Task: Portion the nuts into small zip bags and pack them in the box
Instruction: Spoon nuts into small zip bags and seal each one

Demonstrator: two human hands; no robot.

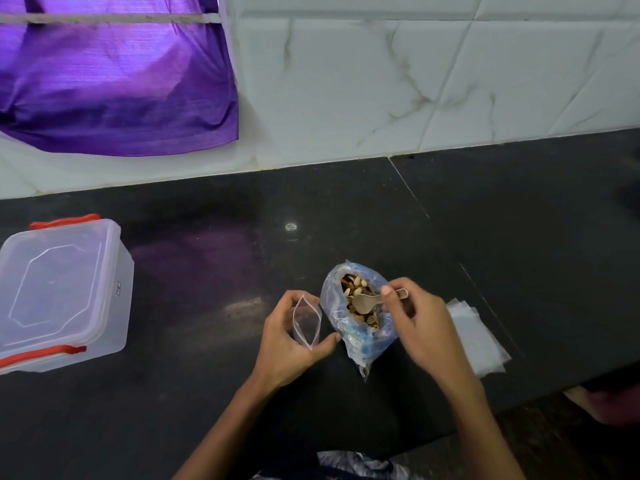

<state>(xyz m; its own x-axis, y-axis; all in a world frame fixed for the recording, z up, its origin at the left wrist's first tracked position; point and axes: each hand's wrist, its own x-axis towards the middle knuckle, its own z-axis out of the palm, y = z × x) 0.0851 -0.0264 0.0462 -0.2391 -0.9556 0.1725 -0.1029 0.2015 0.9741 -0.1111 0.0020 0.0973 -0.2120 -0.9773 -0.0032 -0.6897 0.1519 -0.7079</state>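
Left hand [291, 337] gripped a small empty zip bag [306, 321] upright, mouth open and facing up, long axis vertical, just left of the nut bag [358, 313] on the dark surface [207, 271]. Right hand [417, 320] pinched a scoop [372, 301], bowl down among the nuts. Best to load the scoop level, then tip over the open mouth; box [62, 292] sat closed, far left.

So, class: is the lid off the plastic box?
No, the clear lid sits on the plastic box, its red clips at both ends.
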